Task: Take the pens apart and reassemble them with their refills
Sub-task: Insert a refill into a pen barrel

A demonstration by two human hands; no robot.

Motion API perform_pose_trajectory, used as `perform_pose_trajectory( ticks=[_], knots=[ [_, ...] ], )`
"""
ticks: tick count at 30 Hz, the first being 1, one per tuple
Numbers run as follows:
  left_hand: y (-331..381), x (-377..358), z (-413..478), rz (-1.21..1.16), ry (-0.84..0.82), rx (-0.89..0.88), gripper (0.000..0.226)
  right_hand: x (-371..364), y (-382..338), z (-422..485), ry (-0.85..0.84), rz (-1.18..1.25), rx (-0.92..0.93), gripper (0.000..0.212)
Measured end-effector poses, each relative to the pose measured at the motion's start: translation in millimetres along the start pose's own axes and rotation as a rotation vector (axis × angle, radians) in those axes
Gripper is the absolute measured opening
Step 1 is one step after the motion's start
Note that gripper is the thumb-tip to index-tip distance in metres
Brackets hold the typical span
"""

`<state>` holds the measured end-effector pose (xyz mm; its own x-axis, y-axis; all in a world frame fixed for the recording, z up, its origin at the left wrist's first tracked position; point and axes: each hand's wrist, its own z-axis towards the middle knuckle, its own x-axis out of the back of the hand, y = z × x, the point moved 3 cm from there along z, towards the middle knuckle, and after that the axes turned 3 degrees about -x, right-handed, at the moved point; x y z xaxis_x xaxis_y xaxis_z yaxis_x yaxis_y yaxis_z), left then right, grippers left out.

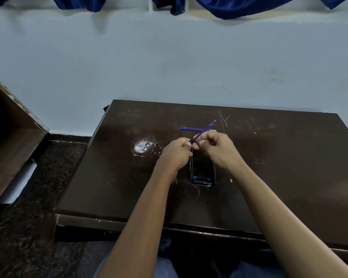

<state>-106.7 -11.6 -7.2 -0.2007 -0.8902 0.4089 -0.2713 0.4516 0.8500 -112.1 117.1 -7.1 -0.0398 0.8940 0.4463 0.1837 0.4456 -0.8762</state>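
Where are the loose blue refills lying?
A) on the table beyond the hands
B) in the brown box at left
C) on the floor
A: the loose blue refills lie on the table, beyond the left hand gripping a pen barrel and the right hand pinching another refill.

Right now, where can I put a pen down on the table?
The table is bare right of the right hand, and by the front edge below the white scuff. Crowded around the left hand: loose refills beyond, black pen barrels beside its wrist.
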Motion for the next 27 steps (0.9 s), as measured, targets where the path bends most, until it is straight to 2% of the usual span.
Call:
perform_pose_trajectory(
  ticks=[4,10,23,25,27],
  knots=[
    [-0.6,1.4,-0.3,-0.020,0.034,0.000,0.032,-6.0,12.6,-1.6,-0.129,-0.450,-0.060,0.021],
    [-0.2,0.8,-1.5,-0.012,0.023,0.015,0.032,-27.2,29.0,-11.4,-0.393,-0.843,-0.098,0.040],
    [1.7,2.6,-3.1,0.027,0.013,0.012,0.033,-33.1,37.5,-4.5,-0.388,-0.859,-0.084,0.030],
    [1.6,3.2,-3.5,0.021,0.009,0.006,0.033,-29.5,35.2,-1.8,-0.341,-0.821,-0.069,0.024],
    [1.3,3.2,-3.5,0.010,0.011,-0.003,0.032,-20.2,30.0,2.9,-0.203,-0.673,-0.043,0.013]
  ],
)
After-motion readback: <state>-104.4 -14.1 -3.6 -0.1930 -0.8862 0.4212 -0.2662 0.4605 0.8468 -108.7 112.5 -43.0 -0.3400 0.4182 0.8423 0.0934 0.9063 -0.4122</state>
